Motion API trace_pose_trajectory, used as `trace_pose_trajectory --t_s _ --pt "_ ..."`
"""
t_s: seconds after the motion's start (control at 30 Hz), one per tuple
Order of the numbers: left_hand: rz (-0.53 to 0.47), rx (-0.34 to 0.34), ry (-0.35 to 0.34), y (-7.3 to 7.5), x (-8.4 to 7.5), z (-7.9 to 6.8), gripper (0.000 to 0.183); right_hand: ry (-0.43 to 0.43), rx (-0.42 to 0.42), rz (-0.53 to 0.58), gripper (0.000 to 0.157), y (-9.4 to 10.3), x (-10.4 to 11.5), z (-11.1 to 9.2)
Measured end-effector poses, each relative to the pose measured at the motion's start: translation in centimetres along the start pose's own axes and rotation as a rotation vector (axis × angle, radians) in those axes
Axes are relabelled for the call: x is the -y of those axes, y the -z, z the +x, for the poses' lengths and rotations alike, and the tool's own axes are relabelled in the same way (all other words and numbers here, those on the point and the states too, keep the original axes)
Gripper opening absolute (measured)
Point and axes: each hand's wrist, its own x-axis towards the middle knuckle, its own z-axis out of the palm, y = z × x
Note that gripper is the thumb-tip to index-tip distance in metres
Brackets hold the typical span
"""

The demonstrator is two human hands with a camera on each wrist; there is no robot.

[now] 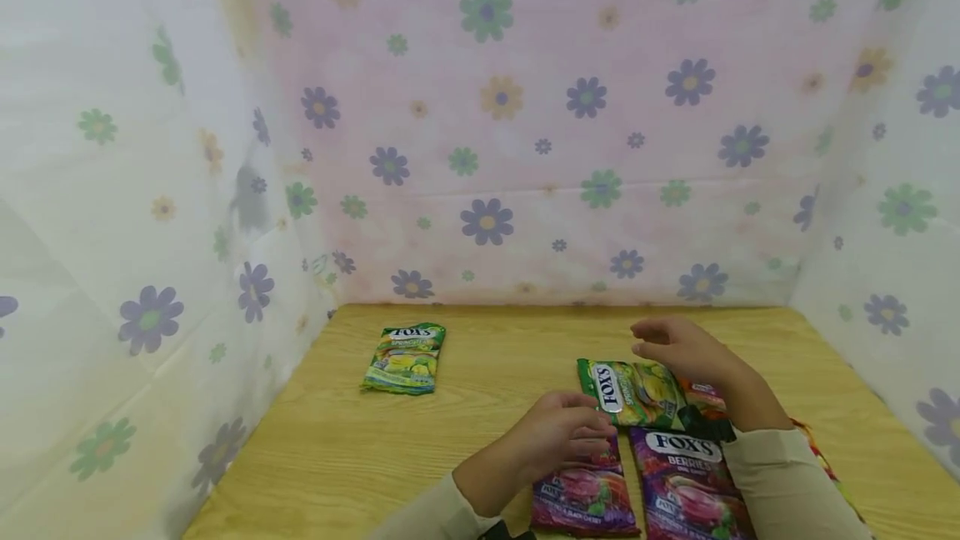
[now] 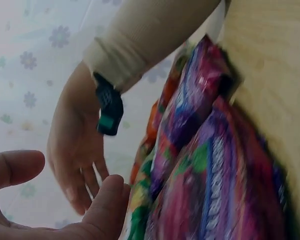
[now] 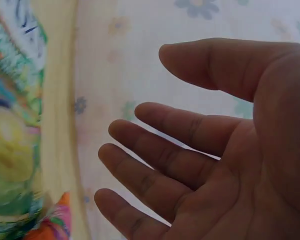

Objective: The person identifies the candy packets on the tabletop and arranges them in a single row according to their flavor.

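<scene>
Okay so, the biggest thing here is the flowery cloth [image 1: 525, 261], filling the top and both sides of the frame. Next is the wooden table [image 1: 285, 448] along the bottom. Down at lower right there's a purple Berries pack [image 1: 693, 498], with a second purple pack [image 1: 585, 502] just left of it, partly hidden by the person's left hand [image 1: 551, 440]. That hand's fingers are loose, nothing pinched; can't tell if they touch the pack. The right hand [image 1: 693, 348] is spread too, holding nothing, near the right end of a green pack [image 1: 648, 394] lying sideways above the purple ones. A lone green pack [image 1: 405, 361] sits left of center. Smallest bit showing is an orange-red pack [image 1: 705, 394] by the right wrist.

For handling these, imo: keep palms low, nudge with flat fingers, support both ends, and don't squeeze; soft packs like these probably buckle and slide into their neighbors.
</scene>
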Motion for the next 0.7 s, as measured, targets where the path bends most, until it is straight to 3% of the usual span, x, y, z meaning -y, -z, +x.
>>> trace_pose_trajectory --t_s 0.13,0.27,0.47,0.7 --pt "-0.066 0.009 0.079 -1.6 0.7 0.4 0.062 -0.007 0.018 0.005 0.056 -0.6 -1.3 -0.3" --pt "-0.119 -0.018 0.111 -3.0 1.2 1.0 0.056 -0.039 0.005 0.022 0.058 -1.0 -2.6 -0.5" --pt "-0.201 -0.118 0.086 -4.3 1.1 1.7 0.039 -0.054 -0.004 0.063 0.059 -0.8 -2.4 -0.5" --pt "-0.257 -0.18 0.076 -4.8 1.3 1.9 0.051 -0.043 0.028 0.008 0.055 -1.6 -3.0 0.3"
